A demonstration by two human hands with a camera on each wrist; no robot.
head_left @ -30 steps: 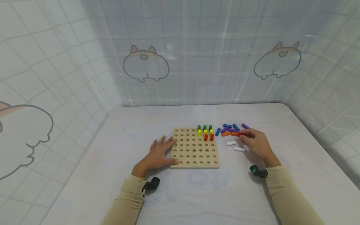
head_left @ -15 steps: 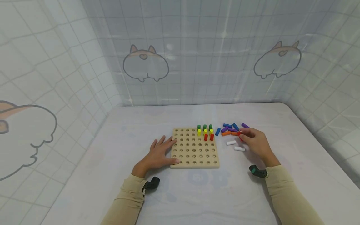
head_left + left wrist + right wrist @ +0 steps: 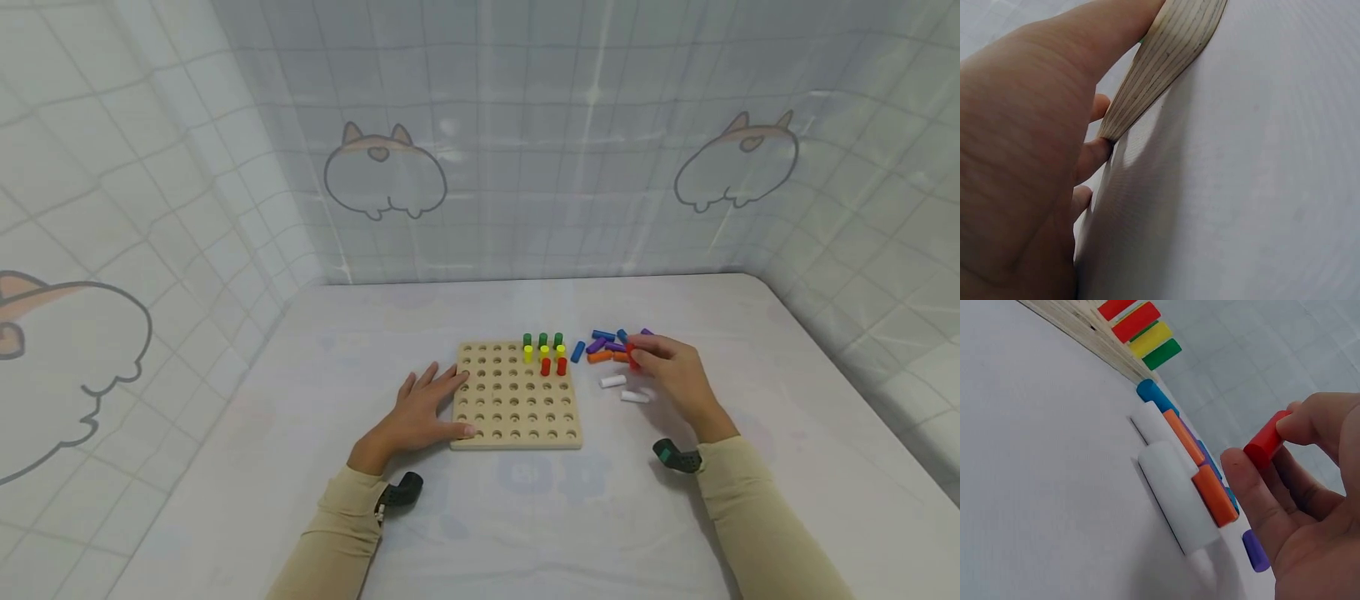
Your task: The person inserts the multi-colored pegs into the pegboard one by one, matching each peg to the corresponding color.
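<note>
Red peg (image 3: 1266,445) is pinched in the right hand (image 3: 670,372), lifted just above the loose pegs (image 3: 606,350) on the worktop (image 3: 525,517). The left hand (image 3: 420,408) lies flat, fingers straight, against the wooden pegboard's (image 3: 516,408) left edge.

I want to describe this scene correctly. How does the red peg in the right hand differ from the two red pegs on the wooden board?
The red peg is pinched in the right hand, off the table; the two red pegs on the board stand in holes of the wooden board.
The held peg is tilted; the board pegs are upright.
The held peg is beside the loose pegs; the others stand among yellow and green ones.
All look alike in colour and shape.
</note>
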